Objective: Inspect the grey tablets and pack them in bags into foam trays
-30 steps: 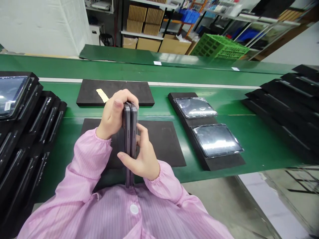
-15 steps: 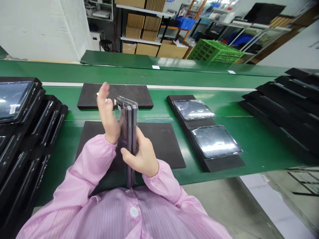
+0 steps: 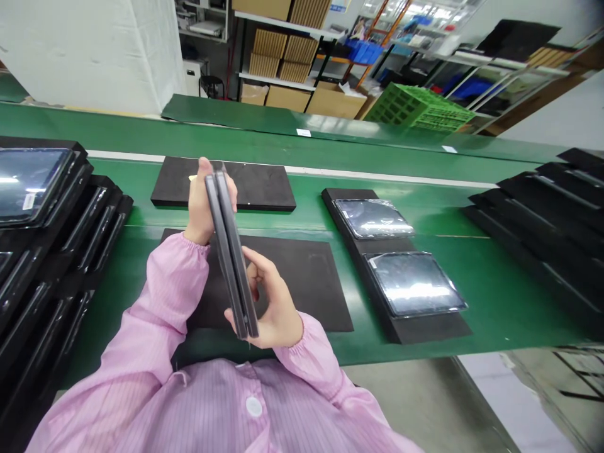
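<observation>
Two thin dark tablets [image 3: 231,251] are held together edge-on in front of my chest, tilted with their top end leaning left. My left hand [image 3: 201,207] grips their upper end from the left side. My right hand [image 3: 271,302] cups their lower end from the right, fingers curled round the edges. Under my hands lies a black foam mat [image 3: 306,277] on the green conveyor belt [image 3: 481,277].
A second black foam mat [image 3: 264,182] lies further back. Two bagged tablets [image 3: 372,217] [image 3: 415,283] rest on a black foam strip at the right. Black trays holding tablets are stacked at the left [image 3: 42,214] and right [image 3: 552,214]. Shelves and a green crate [image 3: 419,104] stand behind.
My left hand let go and opened, then closed again on the tablets' upper end. The pair has tilted from upright to leaning left.
</observation>
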`<state>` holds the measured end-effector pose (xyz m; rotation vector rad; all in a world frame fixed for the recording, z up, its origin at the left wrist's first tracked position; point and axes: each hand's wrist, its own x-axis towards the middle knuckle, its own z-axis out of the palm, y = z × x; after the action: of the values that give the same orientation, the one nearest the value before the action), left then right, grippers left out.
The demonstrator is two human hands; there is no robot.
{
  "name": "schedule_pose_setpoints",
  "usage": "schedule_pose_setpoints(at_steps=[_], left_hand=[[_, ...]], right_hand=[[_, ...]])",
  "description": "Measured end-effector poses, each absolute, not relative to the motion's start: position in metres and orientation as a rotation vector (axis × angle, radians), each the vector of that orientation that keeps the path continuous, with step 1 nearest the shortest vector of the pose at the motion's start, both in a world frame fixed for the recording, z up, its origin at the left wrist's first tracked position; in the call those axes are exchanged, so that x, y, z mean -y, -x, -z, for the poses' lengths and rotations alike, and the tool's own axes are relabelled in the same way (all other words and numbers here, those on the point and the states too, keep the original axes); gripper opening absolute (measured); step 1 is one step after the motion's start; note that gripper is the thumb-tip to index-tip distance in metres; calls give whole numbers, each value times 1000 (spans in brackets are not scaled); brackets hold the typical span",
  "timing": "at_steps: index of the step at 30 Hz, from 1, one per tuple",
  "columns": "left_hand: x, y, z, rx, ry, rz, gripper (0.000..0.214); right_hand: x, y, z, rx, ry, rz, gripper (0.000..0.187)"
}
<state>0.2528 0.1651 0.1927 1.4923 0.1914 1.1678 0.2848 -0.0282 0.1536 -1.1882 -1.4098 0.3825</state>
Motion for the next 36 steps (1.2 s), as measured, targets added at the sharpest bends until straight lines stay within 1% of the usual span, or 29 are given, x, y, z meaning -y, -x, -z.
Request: schedule_pose_setpoints(at_steps=[3, 8, 10, 13, 17, 21, 23, 28, 36], left_hand=[[-171, -257, -195, -193, -1451, -1122, 83], [-177, -259, -188, -209, -1406, -1131, 82], [-177, -258, -187, -208, -1394, -1137, 82], [-175, -258, -189, -227, -1420, -1127, 83], [-171, -260, -189, -252, -1439, -1117, 81], [-171, -264, -187, -258, -1461, -1131, 83], [-171, -266, -187, -261, -1490, -1108, 83], [-167, -269, -190, -252, -1519, -1066, 80], [-167, -285, -184, -244, -1507, -1105, 73]], right_hand=[[26, -289, -159, 1366, 1126, -488, 101], [23, -292, -165, 1246, 1065, -650, 101], [22, -292, -168, 1217, 1051, -692, 97], [22, -293, -172, 1195, 1012, -736, 86], [24, -295, -174, 1148, 1056, -747, 74], [27, -296, -175, 1056, 1060, -756, 58], [29, -296, -176, 1020, 1054, -757, 53], [33, -297, -177, 958, 1019, -765, 55], [39, -303, -173, 911, 1125, -746, 60]])
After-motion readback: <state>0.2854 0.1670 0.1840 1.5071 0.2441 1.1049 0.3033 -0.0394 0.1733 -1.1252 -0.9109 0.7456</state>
